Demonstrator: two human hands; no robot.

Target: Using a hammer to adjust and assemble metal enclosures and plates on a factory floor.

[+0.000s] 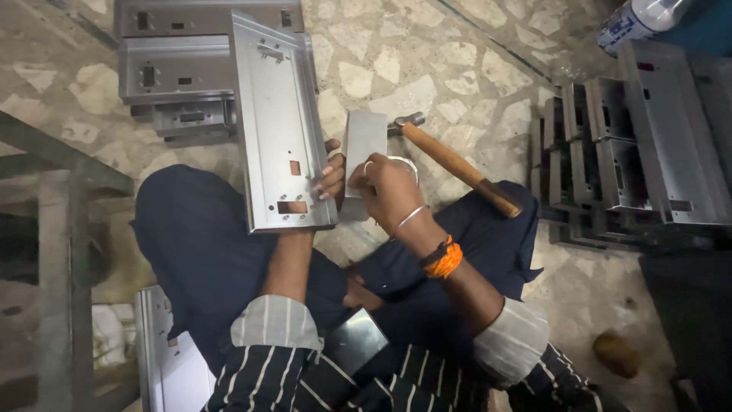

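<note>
Beside the long grey sheet-metal panel [278,126]: your hands, left [333,174] and right [389,191], clamp a small upright grey metal plate [364,141]; wooden-handled hammer [457,166] just right.

Dim, cool light falls from above, glaring softly off the long metal panel [279,130]. Corners sink into deep shadow, edges bend slightly, and the foreground sleeves blur.

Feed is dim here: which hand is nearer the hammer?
Right. The right hand sits just beside the hammer, by its handle near the head, apparently not gripping it. The left hand is farther off, beyond the small plate, against the long panel.
</note>
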